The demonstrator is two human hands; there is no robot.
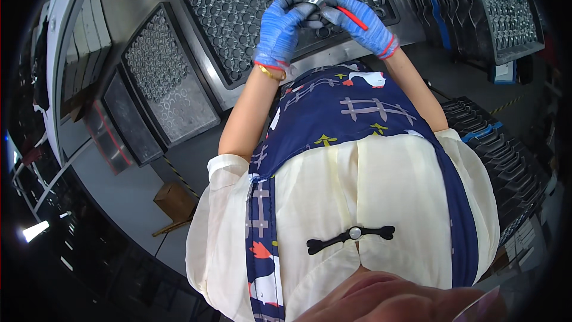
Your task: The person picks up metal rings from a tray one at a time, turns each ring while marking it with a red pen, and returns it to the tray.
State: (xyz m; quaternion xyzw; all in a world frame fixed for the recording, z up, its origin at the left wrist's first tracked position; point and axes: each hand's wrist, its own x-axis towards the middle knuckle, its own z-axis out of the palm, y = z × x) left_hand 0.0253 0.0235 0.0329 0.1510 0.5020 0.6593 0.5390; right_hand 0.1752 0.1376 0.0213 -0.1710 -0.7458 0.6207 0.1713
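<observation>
My gloved left hand (280, 28) is closed, its fingers pinching a shiny metal ring (314, 1) above a black tray (307, 38). My right hand (364, 28), in a matching blue glove with grey fingertips, grips a slim red pen-like tool (353, 18). The tool's tip end reaches up beside the ring, and the right fingertips are close to or touching the ring; I cannot tell which. Many similar metal rings (238, 27) lie flat across the tray beneath both hands. A few rings near the fingertips stand tilted or stacked.
To the left, a second black tray (202, 113) holds rings over most of it, beside a narrower dark tray (126, 116). Stacked black trays (434, 6) rise at the right, with a ring-filled tray (506, 9) next to them. More stacked trays (497, 155) stand lower right. A cardboard box (174, 201) sits lower left.
</observation>
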